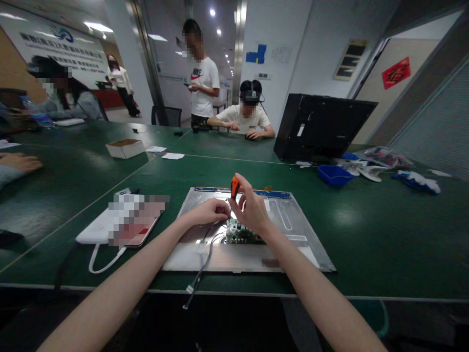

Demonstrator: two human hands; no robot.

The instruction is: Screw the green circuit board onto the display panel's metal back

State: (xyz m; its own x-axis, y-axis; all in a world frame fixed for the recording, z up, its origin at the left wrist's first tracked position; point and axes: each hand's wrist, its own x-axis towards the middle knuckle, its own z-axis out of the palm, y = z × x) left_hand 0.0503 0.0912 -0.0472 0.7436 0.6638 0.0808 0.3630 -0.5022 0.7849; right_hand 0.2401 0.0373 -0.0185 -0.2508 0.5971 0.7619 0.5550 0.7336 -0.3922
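Note:
My right hand (252,210) grips an orange-and-black screwdriver (235,187), held upright with its tip pointing down over a green circuit board (238,233). Close beside the screwdriver's lower end, my left hand (210,211) has its fingers pinched together; whatever they hold is hidden. The board sits on the metal back of a flat display panel (220,261), which lies on the table before me. Dark cables (209,254) run from near the board across the panel, and their connectors hang over the table's front edge.
Left of the panel lie a white power bank (98,227) and a phone (141,234) joined by a white cable (95,259). An open cardboard box (125,149), a blue tray (334,175) and a black monitor (324,127) stand farther back on the green table (366,244). Other people are around.

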